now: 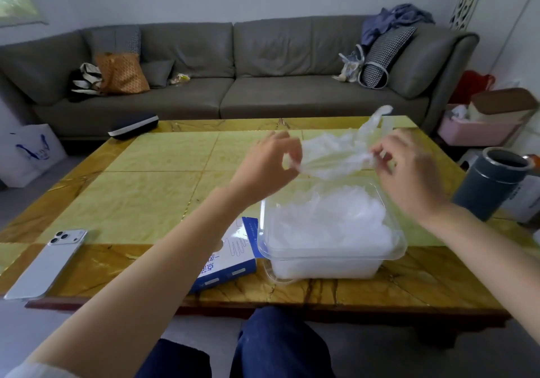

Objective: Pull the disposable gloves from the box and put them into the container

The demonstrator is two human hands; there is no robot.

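Observation:
A thin clear disposable glove hangs stretched in the air between my two hands, above the far side of the container. My left hand pinches its left edge. Its right edge is pinched by my right hand. Below them a clear plastic container stands on the table, filled with crumpled clear gloves. The blue-and-white glove box lies flat just left of the container, partly hidden under my left forearm.
A white phone lies at the yellow stone table's near-left edge. A grey cylinder cup stands at the right edge, a dark case at the far left. A sofa is behind; my knees are under the near edge.

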